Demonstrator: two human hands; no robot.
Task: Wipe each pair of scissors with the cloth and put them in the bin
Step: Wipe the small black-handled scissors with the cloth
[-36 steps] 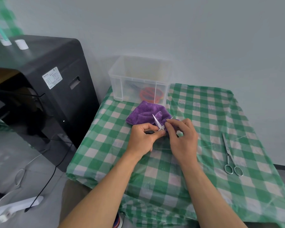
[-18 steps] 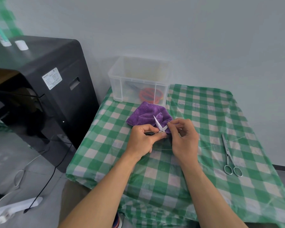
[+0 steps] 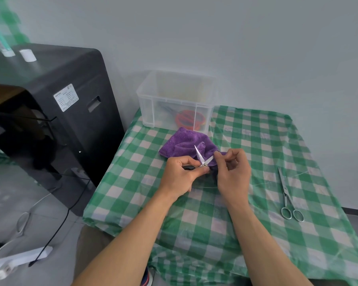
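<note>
Now the right hand (image 3: 234,174) pinches the cloth (image 3: 184,144) farther out along one blade of the scissors (image 3: 203,159) gripped in the left hand (image 3: 180,174), so this wipe seems nearly done.

Soft, cool, even light across the bench (image 3: 256,145), no hard shadows anywhere, just a faint dark patch under the left hand (image 3: 180,174) and right hand (image 3: 234,174). Centre is sharp: the small scissors (image 3: 203,162) flash white against the purple cloth (image 3: 184,143). A dull sheen runs along the bench's near edge. Out wide the lens bends things, the black cabinet (image 3: 87,120) leans, and the top left corner is a green out-of-focus smear (image 3: 2,23).
</note>
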